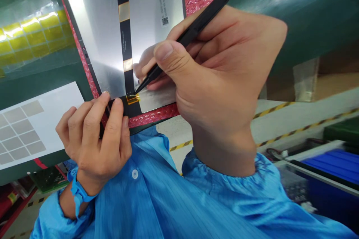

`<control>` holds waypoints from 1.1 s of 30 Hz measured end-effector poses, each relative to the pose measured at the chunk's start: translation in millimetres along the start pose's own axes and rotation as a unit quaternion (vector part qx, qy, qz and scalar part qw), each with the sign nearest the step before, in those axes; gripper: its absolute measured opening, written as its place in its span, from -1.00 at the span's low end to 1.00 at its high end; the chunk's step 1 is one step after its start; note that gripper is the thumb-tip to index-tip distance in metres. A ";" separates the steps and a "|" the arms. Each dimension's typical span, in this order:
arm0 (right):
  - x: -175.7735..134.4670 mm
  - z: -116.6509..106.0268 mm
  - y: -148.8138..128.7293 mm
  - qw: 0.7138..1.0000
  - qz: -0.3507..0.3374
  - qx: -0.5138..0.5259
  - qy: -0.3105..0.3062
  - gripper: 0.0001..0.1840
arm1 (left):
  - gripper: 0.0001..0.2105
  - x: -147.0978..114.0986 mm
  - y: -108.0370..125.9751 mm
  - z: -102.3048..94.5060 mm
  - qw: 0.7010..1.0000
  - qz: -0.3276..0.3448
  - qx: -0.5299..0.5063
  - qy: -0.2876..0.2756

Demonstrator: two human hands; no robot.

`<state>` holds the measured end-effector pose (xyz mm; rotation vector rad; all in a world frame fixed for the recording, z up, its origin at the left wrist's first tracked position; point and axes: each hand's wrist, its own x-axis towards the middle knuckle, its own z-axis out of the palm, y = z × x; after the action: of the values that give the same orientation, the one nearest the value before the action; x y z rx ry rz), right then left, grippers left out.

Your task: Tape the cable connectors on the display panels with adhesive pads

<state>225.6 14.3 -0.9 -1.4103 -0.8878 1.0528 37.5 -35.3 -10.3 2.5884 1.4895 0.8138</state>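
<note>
A silvery display panel lies on pink bubble wrap. Down its middle runs a dark flex cable, ending at a yellow amber tape piece near the panel's lower edge. My right hand is closed around black tweezers, slanted down to the left. Their tip meets the cable's end beside the amber tape; whether it grips anything is too small to tell. My left hand rests with its fingers apart on the panel's lower left corner, fingertips on the black strip just left of the tape.
Pink bubble wrap borders the panel on a green work surface. To the left are yellow tape squares and a white sheet of grey squares. A blue crate stands at the lower right, beyond the table edge.
</note>
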 end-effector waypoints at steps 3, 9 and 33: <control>1.5 0.5 2.4 1.000 -0.004 0.009 0.000 -0.57 | -0.64 2.7 2.4 -4.3 1.000 0.004 0.019 -0.024; -0.8 -0.7 -0.4 1.000 -0.012 -0.026 -0.004 -0.72 | -0.59 6.3 1.0 -6.1 0.997 0.009 0.019 -0.069; -15.2 20.5 10.7 0.988 -0.073 0.004 0.135 -0.81 | -0.66 2.7 5.7 -8.5 0.996 0.007 0.004 -0.084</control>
<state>200.8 5.5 -9.7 -1.4180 -0.7739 0.7333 39.1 -37.9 -0.2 2.6006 1.4330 0.5747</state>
